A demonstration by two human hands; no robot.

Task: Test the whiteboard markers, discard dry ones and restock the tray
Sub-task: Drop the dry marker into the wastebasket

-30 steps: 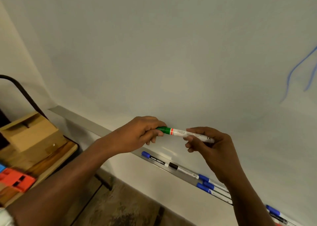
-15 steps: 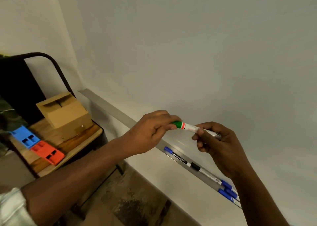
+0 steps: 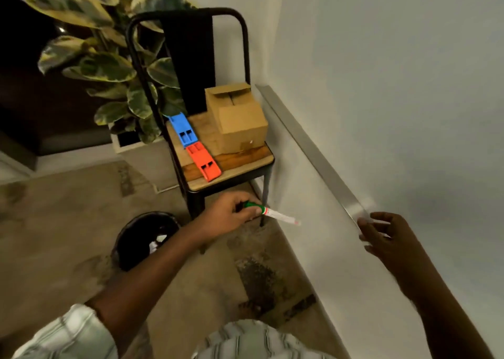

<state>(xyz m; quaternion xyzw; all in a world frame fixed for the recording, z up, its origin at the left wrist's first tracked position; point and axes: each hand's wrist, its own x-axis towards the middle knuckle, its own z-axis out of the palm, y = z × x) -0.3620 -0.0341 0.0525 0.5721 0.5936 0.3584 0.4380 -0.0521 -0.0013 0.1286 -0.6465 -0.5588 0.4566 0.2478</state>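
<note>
1. Green at its cap end and white along the barrel, the marker [image 3: 268, 212] sits in the left hand [image 3: 229, 215], fingers closed around the capped end so the far end juts out toward the wall. The grip is at one end only, which suits carrying or dropping it more than writing with it.
2. Below and to the left of that hand stands a black bin [image 3: 144, 240] on the floor. My reading is that the marker is judged dry and is headed there, since the hand hangs low, away from the whiteboard [image 3: 395, 99].
3. Fingers spread and holding nothing, the right hand [image 3: 387, 242] hovers just beside the near end of the metal tray [image 3: 308, 145], probably free to steady the person or to reach for the next marker. The stretch of tray in view shows no markers.
4. Wood forms the seat of the chair [image 3: 240, 173] set close against the wall, within easy reach. On it rest a cardboard box [image 3: 237, 124], a blue case [image 3: 182, 129] and a red case [image 3: 204, 163], likely the restock supplies.
5. Dropping the marker calls for moving the left hand over the bin's opening before letting go; a release from where it is now would miss.
</note>
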